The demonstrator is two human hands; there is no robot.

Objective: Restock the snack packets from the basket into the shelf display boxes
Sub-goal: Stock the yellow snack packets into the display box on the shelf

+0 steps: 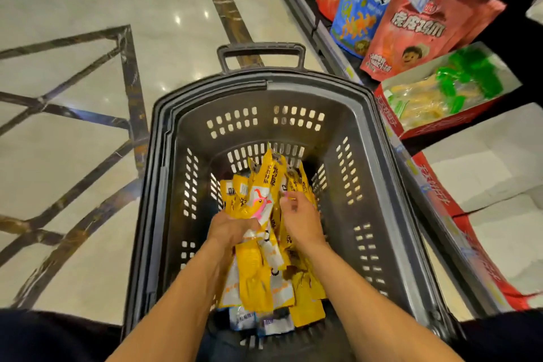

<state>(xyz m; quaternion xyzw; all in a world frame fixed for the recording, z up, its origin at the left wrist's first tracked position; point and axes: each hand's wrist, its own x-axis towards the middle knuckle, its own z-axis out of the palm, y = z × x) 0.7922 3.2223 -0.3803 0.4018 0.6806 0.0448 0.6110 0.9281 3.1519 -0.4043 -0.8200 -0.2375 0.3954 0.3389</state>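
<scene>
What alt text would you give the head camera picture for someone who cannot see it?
Two bare hands reach down into a dark plastic basket: the left hand grips a bunch of yellow snack packets, the right hand reaches among more beside it. A shelf on the right holds a red display box and tall snack bags.

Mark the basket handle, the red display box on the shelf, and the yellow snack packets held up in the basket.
basket handle (261, 48): head view, middle of the top bar.
red display box (388, 114): head view, its printed red wall.
yellow snack packets (258, 194): head view, front packet's printed face.
</scene>
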